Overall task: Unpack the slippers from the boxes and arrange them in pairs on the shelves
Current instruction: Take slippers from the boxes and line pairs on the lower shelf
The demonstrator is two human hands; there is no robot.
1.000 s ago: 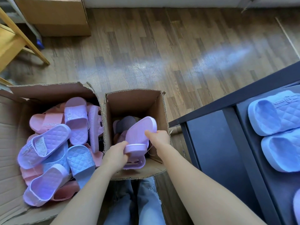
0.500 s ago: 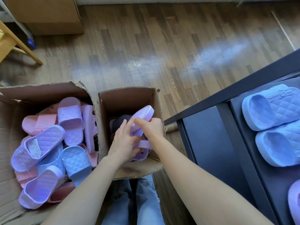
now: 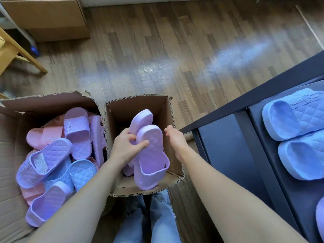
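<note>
My left hand (image 3: 122,146) holds two lilac slippers together above the small box (image 3: 136,106). The front lilac slipper (image 3: 150,160) hangs with its strap end toward me and my fingers (image 3: 142,142) curled across its footbed. The rear lilac slipper (image 3: 141,120) is pinned behind it, pointing at the box's far wall. My right hand (image 3: 175,139) hangs just right of the pair, over the box's right rim, its fingers loose and holding nothing.

The risk I see is that one hand carries both. The grip sits at one end of the front slipper, so the strap end dangles. If I swing toward the shelf quickly, I judge the rear slipper could slide out and drop back into the box or onto the floor (image 3: 175,58) beside it. Bringing the free hand under the pair would cure that.

Right of the box stands the black shelf unit (image 3: 254,95), its frame bar running between the box and the shelf board. I would have to lift over that bar, or a slipper may catch on it. Further right of the box, two blue slippers (image 3: 296,116) lie close side by side on the board, so the lilac pair needs its own spot.

Against the box's left side, the large box (image 3: 43,102) holds a jumble of pink, lilac and blue slippers. Far beyond the box to the left sits a closed carton (image 3: 52,18).
</note>
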